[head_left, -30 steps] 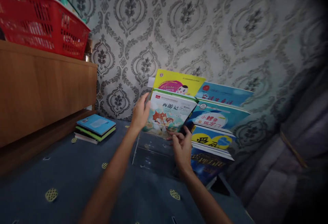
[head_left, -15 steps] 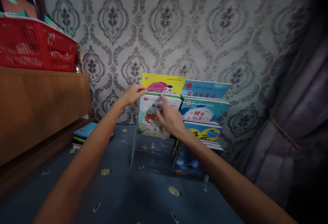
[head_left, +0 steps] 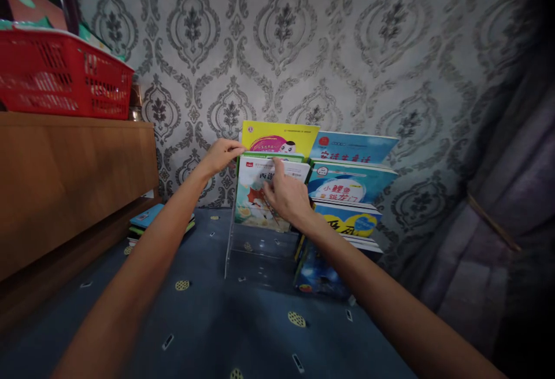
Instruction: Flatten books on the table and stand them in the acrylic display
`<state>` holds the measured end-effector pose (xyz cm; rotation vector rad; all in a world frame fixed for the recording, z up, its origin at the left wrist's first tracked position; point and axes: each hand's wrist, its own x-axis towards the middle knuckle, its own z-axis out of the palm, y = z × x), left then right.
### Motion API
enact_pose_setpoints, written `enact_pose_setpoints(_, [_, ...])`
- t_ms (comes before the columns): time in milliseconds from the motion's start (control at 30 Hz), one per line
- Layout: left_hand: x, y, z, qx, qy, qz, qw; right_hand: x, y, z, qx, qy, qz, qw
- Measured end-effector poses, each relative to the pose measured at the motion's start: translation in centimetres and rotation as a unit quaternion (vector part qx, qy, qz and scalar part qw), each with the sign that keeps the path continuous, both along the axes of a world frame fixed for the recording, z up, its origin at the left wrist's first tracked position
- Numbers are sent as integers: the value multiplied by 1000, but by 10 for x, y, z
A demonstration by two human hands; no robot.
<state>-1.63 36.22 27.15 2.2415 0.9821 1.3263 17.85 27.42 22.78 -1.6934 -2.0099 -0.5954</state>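
A clear tiered rack point(head_left: 228, 252) holds children's books in two columns. My left hand point(head_left: 223, 155) pinches the upper left corner of a green-edged book point(head_left: 259, 155), most of which is hidden behind a white-topped book point(head_left: 249, 194). My right hand point(head_left: 289, 191) is on that white-topped book, index finger reaching over its top edge and thumb against the cover; the other fingers are curled. Behind both stands a yellow book point(head_left: 281, 130). In the right column are a blue book point(head_left: 353, 143), a teal book point(head_left: 368, 179) and more books lower down.
At left, a wooden cabinet point(head_left: 78, 182) carries a red plastic basket point(head_left: 65, 75). A small stack of books point(head_left: 145, 217) lies beside it on the dark blue patterned cloth point(head_left: 208, 321). Patterned wallpaper point(head_left: 281, 21) rises behind, and a tied curtain point(head_left: 472, 263) hangs at right.
More of the green-edged book shows above the white-topped book, the gap between them having widened. Both hands keep nearly the same places; the view has shifted slightly.
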Motion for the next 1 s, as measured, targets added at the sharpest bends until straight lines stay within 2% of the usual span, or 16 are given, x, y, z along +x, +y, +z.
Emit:
enact_pose_setpoints(233, [9, 3, -2, 23, -7, -14, 1000, 3, 0, 1, 1, 4, 25, 1000])
enact_pose_setpoints(467, [6, -2, -4, -17, -26, -35, 999, 6, 1, 0, -4, 7, 30, 1000])
enact_pose_setpoints(600, [1, -11, -8, -67, -47, -58, 995, 7, 0, 1, -8, 15, 32, 999])
enact_pose_setpoints(767, [-4, -11, -26, -116, -109, -137, 978, 7, -1, 0, -5, 17, 36, 999])
enact_pose_setpoints(867, [-2, -7, -39, -140, -141, -132, 971, 7, 0, -2, -6, 28, 39, 999])
enact_pose_setpoints(1000, [1, -5, -52, -142, -136, -133, 971, 7, 1, -4, -2, 33, 42, 999])
